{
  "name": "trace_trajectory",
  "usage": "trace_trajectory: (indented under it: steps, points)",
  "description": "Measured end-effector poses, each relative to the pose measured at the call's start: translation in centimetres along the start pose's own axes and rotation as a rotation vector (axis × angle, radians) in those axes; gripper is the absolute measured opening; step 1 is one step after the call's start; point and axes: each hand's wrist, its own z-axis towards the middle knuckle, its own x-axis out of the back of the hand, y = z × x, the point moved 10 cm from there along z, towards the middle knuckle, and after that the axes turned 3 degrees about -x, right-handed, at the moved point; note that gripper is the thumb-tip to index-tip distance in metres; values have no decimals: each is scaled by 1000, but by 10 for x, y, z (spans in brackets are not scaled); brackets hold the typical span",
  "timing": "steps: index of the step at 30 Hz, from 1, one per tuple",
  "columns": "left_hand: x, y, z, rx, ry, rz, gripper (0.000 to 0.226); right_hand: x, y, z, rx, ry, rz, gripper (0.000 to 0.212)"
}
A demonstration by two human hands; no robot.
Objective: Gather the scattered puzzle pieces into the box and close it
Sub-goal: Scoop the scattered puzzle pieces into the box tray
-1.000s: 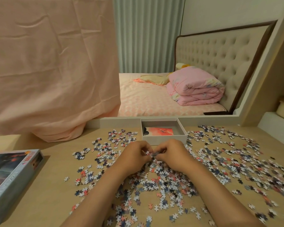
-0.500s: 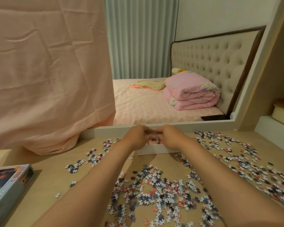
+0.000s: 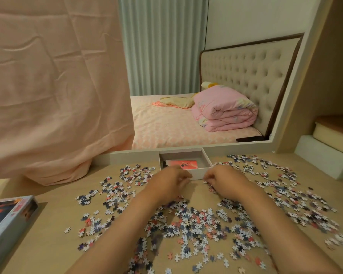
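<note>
While both our hands hover low over the worktop [image 3: 53, 218], they sit just in front of the open box [image 3: 207, 159], which stands at the far edge of the worktop against the frame of a mirror [image 3: 186, 76]. Our left hand [image 3: 167, 183] is beside the box's near left corner, fingers curled inward with the tips drawn together; whether anything is pinched in that grip we cannot tell. Our right hand [image 3: 224, 179] lies near the box's near right corner, fingers likewise bent and close together, hanging over a few pieces at the wall of the box; again we cannot tell whether that grip holds a piece. The two hands are apart, with bare worktop between them.

Inside the box we see a reddish printed sheet [image 3: 183, 164] lying flat on the bottom, with what may be a few dark bits at its left end. The puzzle pieces [image 3: 196, 222] are spread widely on the worktop: a dense patch between and under our forearms, another to the left of the box, and a broad band running off to the right. The box lid [image 3: 8, 220] lies at the left edge, well apart from the box, picture side up. A pink cloth [image 3: 53, 86] hangs over the left part of the mirror.
</note>
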Motion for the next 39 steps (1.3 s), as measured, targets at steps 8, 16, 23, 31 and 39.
trace_trajectory:
  steps: [8,16,23,31,39]
  points:
    - [-68,7,-35,102,-360,27,74,-44,10,-16,1,-72,-116,47]
    - [-47,18,-44,63,-277,1,75,-19,-14,-43,96,-173,218,32]
    - [-40,-2,-53,108,-305,142,76,-48,-3,-57,-28,-378,-76,106]
    - [-29,-11,-53,135,-273,77,75,-46,-18,-45,37,-253,45,85]
    - [-28,-8,-47,102,-189,-1,36,-43,-47,-39,115,-121,87,43]
